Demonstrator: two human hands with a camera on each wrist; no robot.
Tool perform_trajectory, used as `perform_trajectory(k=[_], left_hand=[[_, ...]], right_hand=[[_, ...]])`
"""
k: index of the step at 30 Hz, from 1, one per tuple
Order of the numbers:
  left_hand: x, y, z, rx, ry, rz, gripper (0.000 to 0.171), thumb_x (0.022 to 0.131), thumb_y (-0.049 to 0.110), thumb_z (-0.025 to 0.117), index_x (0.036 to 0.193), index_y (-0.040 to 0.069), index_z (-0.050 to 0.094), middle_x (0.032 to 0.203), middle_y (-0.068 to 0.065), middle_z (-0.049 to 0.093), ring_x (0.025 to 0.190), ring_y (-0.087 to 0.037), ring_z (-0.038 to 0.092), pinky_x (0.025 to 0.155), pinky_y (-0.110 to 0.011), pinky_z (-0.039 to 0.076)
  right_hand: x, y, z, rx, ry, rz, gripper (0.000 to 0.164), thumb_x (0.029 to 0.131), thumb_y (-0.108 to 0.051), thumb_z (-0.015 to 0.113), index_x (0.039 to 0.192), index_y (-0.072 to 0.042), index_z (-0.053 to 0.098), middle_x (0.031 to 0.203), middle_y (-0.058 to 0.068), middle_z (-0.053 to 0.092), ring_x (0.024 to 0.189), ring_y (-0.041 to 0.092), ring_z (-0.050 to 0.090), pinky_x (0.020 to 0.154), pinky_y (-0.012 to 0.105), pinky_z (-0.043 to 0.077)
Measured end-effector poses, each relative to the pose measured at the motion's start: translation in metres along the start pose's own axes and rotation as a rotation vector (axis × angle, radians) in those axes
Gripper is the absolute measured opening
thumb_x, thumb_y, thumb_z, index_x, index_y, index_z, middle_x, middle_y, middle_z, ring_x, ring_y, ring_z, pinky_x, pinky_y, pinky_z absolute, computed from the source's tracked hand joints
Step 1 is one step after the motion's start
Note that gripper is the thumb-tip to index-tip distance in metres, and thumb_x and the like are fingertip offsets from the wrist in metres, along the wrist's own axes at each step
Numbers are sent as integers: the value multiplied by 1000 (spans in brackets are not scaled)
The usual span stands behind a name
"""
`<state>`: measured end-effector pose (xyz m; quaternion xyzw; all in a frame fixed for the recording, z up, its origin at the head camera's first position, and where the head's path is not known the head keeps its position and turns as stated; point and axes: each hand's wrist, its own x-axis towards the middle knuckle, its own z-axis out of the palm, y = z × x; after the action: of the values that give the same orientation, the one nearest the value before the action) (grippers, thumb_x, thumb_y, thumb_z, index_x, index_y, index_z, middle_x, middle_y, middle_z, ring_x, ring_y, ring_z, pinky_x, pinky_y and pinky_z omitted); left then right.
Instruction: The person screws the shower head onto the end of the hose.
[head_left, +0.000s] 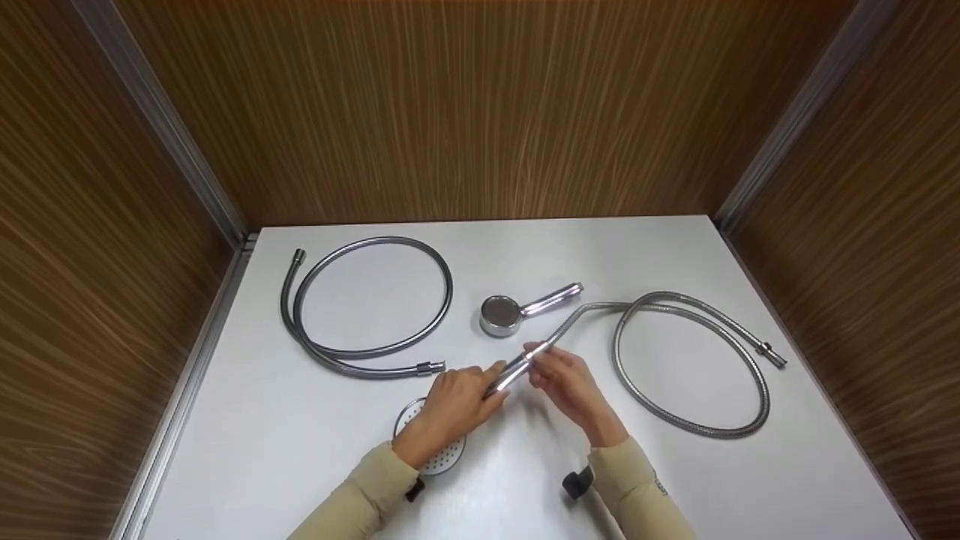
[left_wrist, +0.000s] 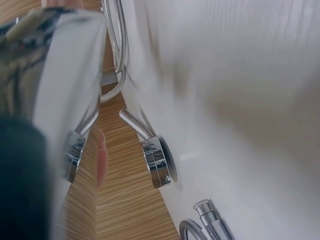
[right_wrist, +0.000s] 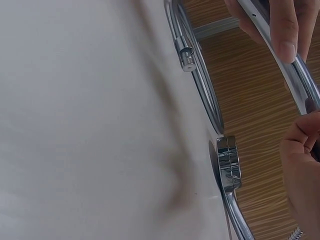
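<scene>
My left hand point(head_left: 454, 405) grips the chrome handle point(head_left: 511, 375) of a shower head, whose round perforated face point(head_left: 448, 457) shows partly beneath the wrist. At the handle's upper end, the fingers of my right hand point(head_left: 566, 382) pinch the end of a ribbed metal shower hose point(head_left: 559, 330). Handle and hose end meet in line there; whether the threads are engaged cannot be told. The right wrist view shows both hands on the chrome handle point(right_wrist: 272, 45). In the left wrist view, the held shower head point(left_wrist: 75, 50) looms large and blurred.
A second, smaller shower head point(head_left: 501, 313) lies beyond the hands on the white table point(head_left: 285, 465). Another hose point(head_left: 375, 373) lies coiled at the left. The held hose's loop point(head_left: 720, 433) spreads out at the right. Wood-grain panels point(head_left: 480, 112) enclose the table's back and sides.
</scene>
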<state>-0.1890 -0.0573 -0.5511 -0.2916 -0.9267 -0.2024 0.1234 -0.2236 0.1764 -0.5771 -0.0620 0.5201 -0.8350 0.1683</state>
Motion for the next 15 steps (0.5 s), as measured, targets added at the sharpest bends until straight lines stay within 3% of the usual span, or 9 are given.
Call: perform_trajectory(k=[4,8,15], left_hand=[[0,0,0,-4,-4,6,42,101,35,71,136,12,69,69,1,61,58,-15,55,56,-30,47],[0,0,0,-5,-3,10,41,101,35,71,135,13,69,68,2,61,58,-14,54,54,-29,46],[0,0,0,0,11,17,39,100,33,71,133,12,69,68,1,61,57,-15,56,53,-30,47]], right_hand=[[-1,0,-1,-65,11,-2,21,108,-6,54,117,-7,73,88,-1,67,80,11,60,75,23,52],[-1,1,-1,-104,25,-16,20,108,-7,55,122,1,69,87,-1,65,79,10,59,73,23,51],[0,1,1,-119,60,-7,23,108,-8,58,124,7,64,87,-2,65,77,10,59,71,22,50]])
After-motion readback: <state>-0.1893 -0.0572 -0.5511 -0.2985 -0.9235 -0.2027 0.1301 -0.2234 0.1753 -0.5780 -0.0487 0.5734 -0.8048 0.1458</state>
